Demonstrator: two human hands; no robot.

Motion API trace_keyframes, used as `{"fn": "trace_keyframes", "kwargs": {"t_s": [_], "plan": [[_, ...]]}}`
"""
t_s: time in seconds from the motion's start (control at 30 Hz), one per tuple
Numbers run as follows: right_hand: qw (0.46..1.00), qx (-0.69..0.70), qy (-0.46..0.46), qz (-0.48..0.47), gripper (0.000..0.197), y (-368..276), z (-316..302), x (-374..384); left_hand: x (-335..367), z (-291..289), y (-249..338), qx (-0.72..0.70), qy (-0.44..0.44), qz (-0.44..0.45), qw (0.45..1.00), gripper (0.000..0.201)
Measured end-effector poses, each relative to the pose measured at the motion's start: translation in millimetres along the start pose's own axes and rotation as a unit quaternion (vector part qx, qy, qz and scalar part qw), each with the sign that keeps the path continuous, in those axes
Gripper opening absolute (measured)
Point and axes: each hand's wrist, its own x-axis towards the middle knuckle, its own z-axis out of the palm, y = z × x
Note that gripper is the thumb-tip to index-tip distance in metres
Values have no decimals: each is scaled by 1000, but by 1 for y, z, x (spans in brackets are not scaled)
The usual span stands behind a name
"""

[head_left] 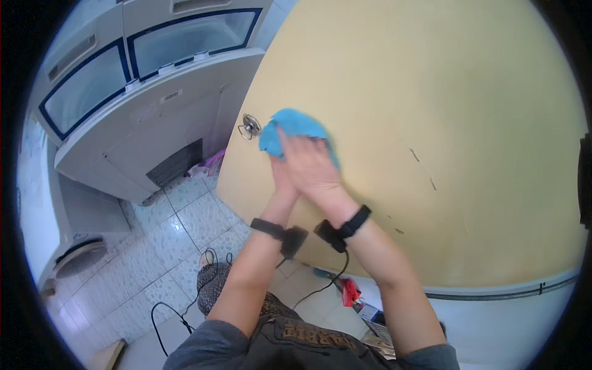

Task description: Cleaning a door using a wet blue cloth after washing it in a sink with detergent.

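A bunched blue cloth point(295, 122) lies against the broad pale yellow panel point(394, 92), just right of a metal ring handle point(249, 126). My right hand point(310, 163) holds the cloth and presses it to the panel, with blue fabric showing beyond the fingertips. Crossing under it, my left hand point(282, 179) rests at the cloth's lower edge; the right hand covers most of its fingers. Both wrists carry black straps with small dark boxes, and a cable hangs from the right one.
A greyish twin-lidded washing machine point(166, 111) stands at the left. Blue-patterned tiles point(166, 240) cover the floor, where a black cable point(161, 330) loops beside my legs. Dark chips mark the panel at the right. A red item point(350, 292) lies below its lower edge.
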Motion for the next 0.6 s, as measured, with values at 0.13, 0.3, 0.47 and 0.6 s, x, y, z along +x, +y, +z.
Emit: {"fn": "trace_keyframes", "kwargs": {"t_s": [0.13, 0.3, 0.47, 0.6], "plan": [[999, 15, 5, -44, 47, -18, 41, -4, 0, -29, 0, 478, -4, 99, 873, 53], [1000, 11, 13, -8, 41, -6, 8, 2, -7, 0, 25, 481, -106, 22, 870, 51], [987, -84, 85, 111, 47, 51, -119, 6, 10, 98, 88, 95, -129, 16, 987, 51], [974, -102, 162, 124, 50, 66, -144, 1, 12, 120, 126, 51, -125, 36, 990, 51]]}}
